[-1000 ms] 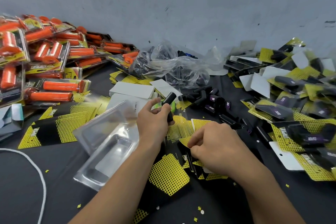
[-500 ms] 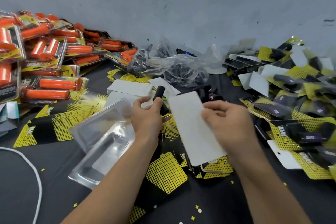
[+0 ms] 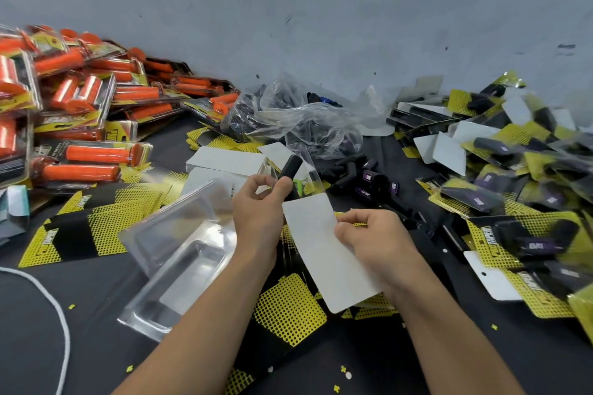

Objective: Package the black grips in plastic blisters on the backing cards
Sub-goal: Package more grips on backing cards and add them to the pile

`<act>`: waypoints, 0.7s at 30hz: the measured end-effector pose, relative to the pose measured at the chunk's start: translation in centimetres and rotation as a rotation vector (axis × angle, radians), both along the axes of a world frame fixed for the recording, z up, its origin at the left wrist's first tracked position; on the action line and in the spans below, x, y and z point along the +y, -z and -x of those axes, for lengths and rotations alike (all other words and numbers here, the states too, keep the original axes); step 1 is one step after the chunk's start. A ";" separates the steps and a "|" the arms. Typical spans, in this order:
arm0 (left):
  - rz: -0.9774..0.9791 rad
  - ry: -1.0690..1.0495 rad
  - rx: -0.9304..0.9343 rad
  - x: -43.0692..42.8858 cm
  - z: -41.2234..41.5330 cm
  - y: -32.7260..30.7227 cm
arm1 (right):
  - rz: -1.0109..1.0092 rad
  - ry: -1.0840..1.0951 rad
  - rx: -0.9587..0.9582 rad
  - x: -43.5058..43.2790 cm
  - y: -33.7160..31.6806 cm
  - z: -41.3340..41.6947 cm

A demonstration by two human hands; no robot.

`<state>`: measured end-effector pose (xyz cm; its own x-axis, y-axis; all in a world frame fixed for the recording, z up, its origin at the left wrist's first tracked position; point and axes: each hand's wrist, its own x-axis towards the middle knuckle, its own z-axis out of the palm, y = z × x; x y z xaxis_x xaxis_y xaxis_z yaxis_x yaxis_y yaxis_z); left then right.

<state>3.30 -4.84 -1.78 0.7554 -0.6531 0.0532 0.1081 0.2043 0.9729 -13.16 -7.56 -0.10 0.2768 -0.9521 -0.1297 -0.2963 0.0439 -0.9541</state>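
Left grip (image 3: 256, 218): fingers and thumb clamped on the lower end of a black rubber sleeve (image 3: 290, 168), which points up and to the right above the knuckles.
Right grip (image 3: 375, 240): thumb and curled fingers pinch the right edge of a white backing card (image 3: 321, 253), blank face up and held off the tabletop (image 3: 96, 346).
Card and sleeve: the card's top edge sits just below the sleeve and close to the left thumb. I cannot tell whether they touch.
Beside the sleeve: a small green bit (image 3: 297, 187) and some clear film, too blurred to name.
Under the hands: yellow-and-black printed cards (image 3: 288, 308) fanned on the tabletop, partly hidden by both forearms.
Left of the left grip: stacked clear blister trays (image 3: 179, 253), open side up, with more printed cards (image 3: 80, 231) beyond them.
Behind the hands: a low stack of white cards (image 3: 224, 159), then loose black sleeves (image 3: 349, 167), some with purple labels, and a crumpled clear bag (image 3: 298, 119) holding more dark pieces.
Far left: a pile of orange packs (image 3: 80, 125) sealed in blisters.
Far right: a heap of finished black packs (image 3: 513, 189) mixed with cards lying white side up.
Near left edge: a white cord (image 3: 57, 314) curving over the tabletop.
Backdrop: a grey wall (image 3: 288, 9) with dark scuffs.
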 end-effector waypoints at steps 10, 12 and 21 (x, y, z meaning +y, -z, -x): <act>-0.168 -0.009 -0.136 -0.3 -0.2 0.9 | 0.236 0.043 0.273 -0.2 0.3 0.2; -0.192 -0.017 -0.180 -0.3 -0.2 1.0 | 0.240 0.045 0.290 -0.2 0.2 0.1; -0.228 0.066 -0.322 -0.4 -0.2 0.9 | 0.316 0.044 0.351 0.0 0.4 0.0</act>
